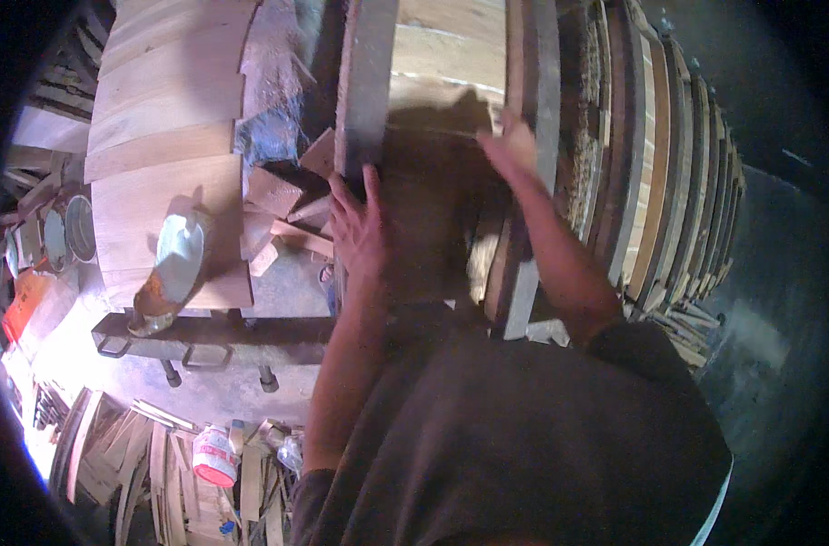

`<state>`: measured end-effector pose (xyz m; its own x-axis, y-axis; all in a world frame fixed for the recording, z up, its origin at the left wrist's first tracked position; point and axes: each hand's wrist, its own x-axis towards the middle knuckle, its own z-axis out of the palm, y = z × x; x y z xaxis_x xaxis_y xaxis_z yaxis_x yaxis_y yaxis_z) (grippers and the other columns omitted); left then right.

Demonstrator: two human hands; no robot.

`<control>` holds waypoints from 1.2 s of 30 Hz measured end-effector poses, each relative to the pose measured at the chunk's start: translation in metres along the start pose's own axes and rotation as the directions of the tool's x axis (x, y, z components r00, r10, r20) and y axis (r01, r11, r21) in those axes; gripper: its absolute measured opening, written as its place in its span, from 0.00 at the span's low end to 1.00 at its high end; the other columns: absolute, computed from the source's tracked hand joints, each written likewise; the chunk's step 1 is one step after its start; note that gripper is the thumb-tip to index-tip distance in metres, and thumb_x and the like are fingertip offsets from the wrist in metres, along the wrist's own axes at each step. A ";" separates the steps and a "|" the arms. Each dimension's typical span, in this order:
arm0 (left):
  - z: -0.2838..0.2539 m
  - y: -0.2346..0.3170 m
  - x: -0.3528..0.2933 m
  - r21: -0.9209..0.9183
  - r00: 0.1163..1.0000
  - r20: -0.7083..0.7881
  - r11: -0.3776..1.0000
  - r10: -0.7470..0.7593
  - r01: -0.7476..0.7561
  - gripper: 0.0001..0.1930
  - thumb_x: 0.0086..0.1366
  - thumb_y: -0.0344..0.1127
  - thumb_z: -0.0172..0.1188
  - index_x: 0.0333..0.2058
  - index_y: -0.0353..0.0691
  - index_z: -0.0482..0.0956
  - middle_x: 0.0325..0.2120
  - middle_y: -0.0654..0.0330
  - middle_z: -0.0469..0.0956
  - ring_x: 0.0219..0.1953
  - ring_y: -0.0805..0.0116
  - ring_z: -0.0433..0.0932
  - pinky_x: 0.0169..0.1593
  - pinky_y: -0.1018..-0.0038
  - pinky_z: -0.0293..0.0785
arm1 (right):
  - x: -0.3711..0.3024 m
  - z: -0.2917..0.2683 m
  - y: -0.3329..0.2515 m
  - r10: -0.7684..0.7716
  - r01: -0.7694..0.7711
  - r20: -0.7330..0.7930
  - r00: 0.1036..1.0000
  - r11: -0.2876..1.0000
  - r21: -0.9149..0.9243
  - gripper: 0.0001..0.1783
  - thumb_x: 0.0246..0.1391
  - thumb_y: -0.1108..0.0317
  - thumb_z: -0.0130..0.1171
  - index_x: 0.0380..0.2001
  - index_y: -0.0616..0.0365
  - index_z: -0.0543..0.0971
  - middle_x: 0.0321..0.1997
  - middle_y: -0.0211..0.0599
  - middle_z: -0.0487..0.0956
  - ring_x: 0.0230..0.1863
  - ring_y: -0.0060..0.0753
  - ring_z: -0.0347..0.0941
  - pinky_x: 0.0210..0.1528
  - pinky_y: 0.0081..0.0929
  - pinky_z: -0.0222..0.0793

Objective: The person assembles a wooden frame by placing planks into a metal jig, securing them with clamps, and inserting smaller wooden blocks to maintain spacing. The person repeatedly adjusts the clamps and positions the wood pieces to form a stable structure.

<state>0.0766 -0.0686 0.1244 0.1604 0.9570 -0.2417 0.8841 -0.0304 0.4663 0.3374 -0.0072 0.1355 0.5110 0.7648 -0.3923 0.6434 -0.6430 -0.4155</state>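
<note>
A wooden panel [446, 55] of joined pale boards lies in front of me between two long greyish rails. My left hand [358, 223] rests with fingers apart at the near part of the left rail [367, 86], over the panel's edge. Farther away, my right hand [512, 150] is at the inner side of the right rail [534, 73], its thumb stretched toward the panel and its fingers apart. Neither hand visibly grips anything. Shadow from my arms and body darkens the near part of the panel, so its detail is hard to make out.
Left stands another board panel [169, 182], with a white container [180, 255] stained brown on it, above a dark metal beam [214, 337] with handles. Wood offcuts [273, 193] fill the gap. A row of panels [660, 164] stands right; wood strips [164, 464] and a bucket [214, 450] lie below left.
</note>
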 end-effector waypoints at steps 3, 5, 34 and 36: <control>0.003 0.002 -0.003 -0.042 0.989 -0.128 0.996 0.073 -0.079 0.38 0.58 0.31 0.58 0.68 0.49 0.58 0.66 0.36 0.53 0.64 0.34 0.61 0.61 0.50 0.68 | -0.080 0.034 0.066 -0.004 -0.002 -0.042 0.999 0.989 -0.150 0.37 0.48 0.62 0.68 0.64 0.51 0.72 0.62 0.51 0.75 0.62 0.57 0.71 0.64 0.46 0.68; -0.006 0.014 -0.003 -0.023 0.993 -0.112 0.999 0.023 -0.026 0.37 0.58 0.32 0.59 0.67 0.50 0.60 0.66 0.37 0.54 0.65 0.35 0.61 0.61 0.49 0.67 | -0.104 0.046 0.073 -0.210 0.190 -0.054 0.976 0.949 -0.251 0.39 0.48 0.62 0.68 0.66 0.49 0.69 0.63 0.48 0.74 0.66 0.53 0.67 0.67 0.47 0.64; 0.043 -0.116 -0.229 -0.822 0.361 0.535 -0.569 -0.764 0.012 0.25 0.69 0.48 0.45 0.50 0.33 0.77 0.49 0.47 0.78 0.49 0.49 0.78 0.54 0.53 0.75 | -0.185 0.040 -0.007 -0.229 0.232 -0.070 0.971 0.825 0.515 0.22 0.42 0.72 0.73 0.45 0.62 0.84 0.35 0.38 0.86 0.33 0.24 0.80 0.39 0.25 0.77; 0.100 -0.146 -0.227 -0.917 0.452 0.388 -0.383 -0.803 0.107 0.26 0.69 0.51 0.44 0.51 0.34 0.78 0.49 0.49 0.79 0.48 0.49 0.79 0.54 0.53 0.76 | -0.211 0.047 -0.038 -0.342 0.389 -0.188 0.921 0.840 0.379 0.23 0.40 0.69 0.76 0.42 0.65 0.84 0.38 0.43 0.84 0.39 0.31 0.80 0.43 0.30 0.76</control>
<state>-0.0454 -0.3106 0.0265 -0.4670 0.3452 -0.8141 -0.7241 0.3791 0.5762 0.1784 -0.1462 0.1959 0.3579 0.9315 -0.0649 0.5229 -0.2575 -0.8126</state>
